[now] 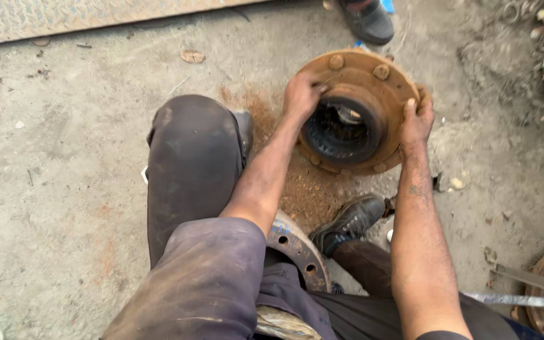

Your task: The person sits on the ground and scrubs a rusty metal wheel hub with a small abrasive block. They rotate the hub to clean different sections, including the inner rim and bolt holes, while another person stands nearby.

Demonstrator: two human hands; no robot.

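Rusty wheel hub (373, 75): bore interior dark, indistinct. Left hand (301, 94) and right hand (416, 121) grip opposite flange edges, fingers curled closed.

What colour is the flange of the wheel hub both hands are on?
Rusty orange-brown on the wheel hub, with a dark inner bore; the head view shows it.

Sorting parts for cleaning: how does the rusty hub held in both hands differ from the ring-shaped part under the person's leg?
The rusty hub lies fully in view, gripped by the left hand and right hand; the drilled ring sits half hidden, untouched by either. The hub carries round studs; the ring shows plain holes. Both are rusted.
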